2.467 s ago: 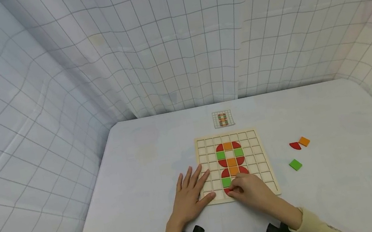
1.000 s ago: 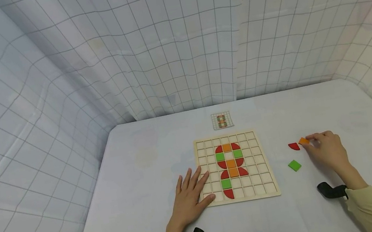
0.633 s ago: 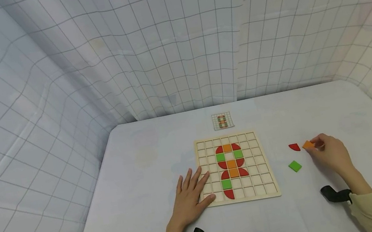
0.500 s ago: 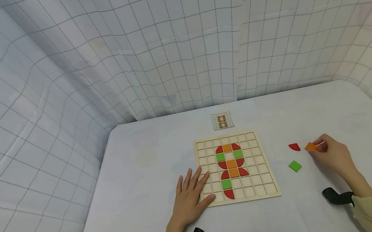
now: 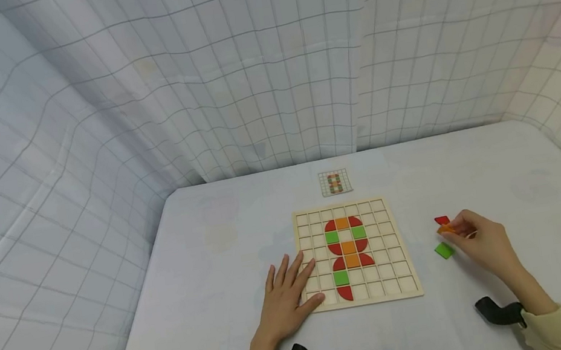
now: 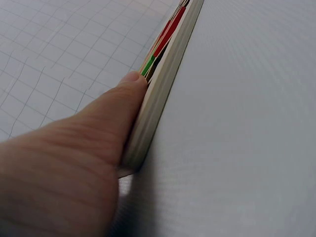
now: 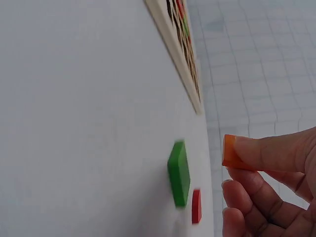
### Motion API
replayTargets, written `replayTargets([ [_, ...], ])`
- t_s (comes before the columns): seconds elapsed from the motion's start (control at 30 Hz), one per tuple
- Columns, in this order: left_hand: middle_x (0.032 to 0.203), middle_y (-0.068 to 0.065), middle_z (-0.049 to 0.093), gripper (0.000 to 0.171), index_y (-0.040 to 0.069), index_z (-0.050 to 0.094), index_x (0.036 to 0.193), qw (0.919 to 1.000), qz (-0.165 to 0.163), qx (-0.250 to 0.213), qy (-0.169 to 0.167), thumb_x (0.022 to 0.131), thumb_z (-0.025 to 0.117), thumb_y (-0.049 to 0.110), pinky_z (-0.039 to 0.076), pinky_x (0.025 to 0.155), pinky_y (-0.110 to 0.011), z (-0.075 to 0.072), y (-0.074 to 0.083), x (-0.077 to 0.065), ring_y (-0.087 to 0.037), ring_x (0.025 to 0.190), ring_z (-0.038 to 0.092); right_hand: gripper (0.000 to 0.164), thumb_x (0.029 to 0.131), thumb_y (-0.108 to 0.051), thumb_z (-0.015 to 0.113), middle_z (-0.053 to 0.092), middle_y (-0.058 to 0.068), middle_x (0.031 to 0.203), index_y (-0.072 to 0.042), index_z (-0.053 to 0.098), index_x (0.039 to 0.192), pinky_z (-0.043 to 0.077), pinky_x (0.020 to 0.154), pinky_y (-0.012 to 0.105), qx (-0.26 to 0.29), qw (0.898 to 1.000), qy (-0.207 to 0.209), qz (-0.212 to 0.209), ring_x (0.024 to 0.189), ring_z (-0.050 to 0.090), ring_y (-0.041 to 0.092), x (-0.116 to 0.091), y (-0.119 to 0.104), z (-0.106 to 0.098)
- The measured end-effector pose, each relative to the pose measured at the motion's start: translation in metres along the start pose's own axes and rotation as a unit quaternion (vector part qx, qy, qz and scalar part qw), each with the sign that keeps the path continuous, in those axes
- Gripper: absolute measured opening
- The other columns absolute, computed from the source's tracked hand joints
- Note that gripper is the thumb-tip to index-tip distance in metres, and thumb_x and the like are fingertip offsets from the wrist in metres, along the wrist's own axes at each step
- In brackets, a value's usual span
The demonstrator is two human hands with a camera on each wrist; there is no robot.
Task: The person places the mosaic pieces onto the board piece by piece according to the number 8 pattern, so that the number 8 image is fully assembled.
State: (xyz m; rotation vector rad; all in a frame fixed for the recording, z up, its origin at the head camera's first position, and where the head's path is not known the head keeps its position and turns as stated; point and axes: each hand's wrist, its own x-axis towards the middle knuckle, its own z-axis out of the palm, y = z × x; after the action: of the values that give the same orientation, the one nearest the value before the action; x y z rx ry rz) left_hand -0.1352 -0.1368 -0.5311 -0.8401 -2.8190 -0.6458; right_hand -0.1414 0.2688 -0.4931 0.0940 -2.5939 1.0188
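My right hand [image 5: 481, 241] pinches an orange square tile [image 7: 230, 152] between thumb and fingers, lifted off the table. Below it on the cloth lie a green square tile [image 5: 444, 251] and a red quarter-round tile [image 5: 441, 220], the red one partly covered by the held tile and hand in the head view. My left hand [image 5: 286, 305] rests spread on the left edge of the wooden grid board [image 5: 400, 269]. Red, green and orange tiles sit in the board's middle columns. In the left wrist view the left thumb [image 6: 113, 106] lies against the board's rim.
A small pattern card [image 5: 335, 182] with a printed grid lies behind the board. White cloth covers the table [image 5: 224, 239]. Checked white curtains [image 5: 265, 79] hang at the back and both sides.
The right hand left the board, where a red tile now shows in the bottom row, and picked up the orange tile at the right. It then moved left with it. The left hand stayed put.
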Motion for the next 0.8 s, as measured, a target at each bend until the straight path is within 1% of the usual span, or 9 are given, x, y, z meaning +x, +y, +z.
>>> replayTargets([
  [0.13,0.154,-0.005,0.026,0.066,0.019,0.037,0.148,1.0000,0.004,0.002,0.002,0.092,0.054,0.050,0.006,0.110,-0.054,0.000,0.000,0.000,-0.033,0.141,0.015,0.023,0.072,0.001,0.081,0.066,-0.003,0.075,-0.013,0.063,0.079,0.047,0.054,0.022,0.038,0.997,-0.051,-0.036,0.063,0.056,0.007,-0.002,-0.025,0.017],
  [0.23,0.154,-0.006,0.026,0.066,0.019,0.038,0.148,1.0000,0.007,0.001,0.003,0.092,0.055,0.050,0.007,0.110,-0.055,-0.001,0.000,0.000,-0.034,0.141,0.016,0.024,0.072,-0.002,0.082,0.063,-0.010,0.073,-0.018,0.064,0.077,0.047,0.055,0.023,0.061,0.992,-0.101,-0.048,0.063,0.054,0.007,-0.005,-0.044,0.030],
  [0.37,0.154,-0.006,0.027,0.066,0.018,0.038,0.147,1.0000,0.005,-0.004,0.005,0.091,0.056,0.048,0.007,0.109,-0.055,-0.002,0.000,0.001,-0.035,0.140,0.017,0.021,0.075,-0.013,0.082,0.058,-0.016,0.069,-0.023,0.064,0.077,0.046,0.054,0.023,0.081,0.980,-0.173,-0.058,0.061,0.051,0.006,-0.010,-0.067,0.048],
  [0.47,0.153,-0.007,0.028,0.066,0.017,0.039,0.147,1.0000,0.005,-0.004,0.006,0.091,0.057,0.048,0.007,0.109,-0.056,-0.002,0.001,0.001,-0.035,0.140,0.017,0.018,0.077,-0.019,0.081,0.057,-0.017,0.069,-0.024,0.064,0.077,0.045,0.054,0.023,0.095,0.969,-0.217,-0.066,0.062,0.051,0.005,-0.014,-0.080,0.059],
  [0.63,0.152,-0.009,0.029,0.066,0.016,0.040,0.146,0.9999,0.008,-0.004,0.011,0.091,0.057,0.047,0.008,0.108,-0.057,-0.002,0.002,0.001,-0.037,0.139,0.019,0.014,0.078,-0.020,0.079,0.058,-0.016,0.070,-0.023,0.066,0.079,0.046,0.056,0.023,0.112,0.955,-0.262,-0.084,0.063,0.053,0.004,-0.017,-0.093,0.074],
  [0.73,0.152,-0.010,0.031,0.066,0.015,0.042,0.146,0.9998,0.011,-0.005,0.014,0.091,0.058,0.047,0.008,0.108,-0.058,-0.001,0.001,0.001,-0.038,0.139,0.019,0.013,0.079,-0.019,0.079,0.058,-0.016,0.070,-0.022,0.066,0.080,0.046,0.056,0.022,0.112,0.950,-0.278,-0.088,0.064,0.052,0.004,-0.019,-0.097,0.080],
  [0.8,0.151,-0.010,0.031,0.066,0.014,0.042,0.145,0.9998,0.011,-0.006,0.015,0.090,0.058,0.047,0.009,0.108,-0.058,-0.001,0.001,0.001,-0.038,0.139,0.020,0.014,0.079,-0.017,0.079,0.057,-0.017,0.070,-0.021,0.066,0.080,0.046,0.057,0.022,0.109,0.949,-0.283,-0.090,0.064,0.052,0.004,-0.020,-0.099,0.083],
])
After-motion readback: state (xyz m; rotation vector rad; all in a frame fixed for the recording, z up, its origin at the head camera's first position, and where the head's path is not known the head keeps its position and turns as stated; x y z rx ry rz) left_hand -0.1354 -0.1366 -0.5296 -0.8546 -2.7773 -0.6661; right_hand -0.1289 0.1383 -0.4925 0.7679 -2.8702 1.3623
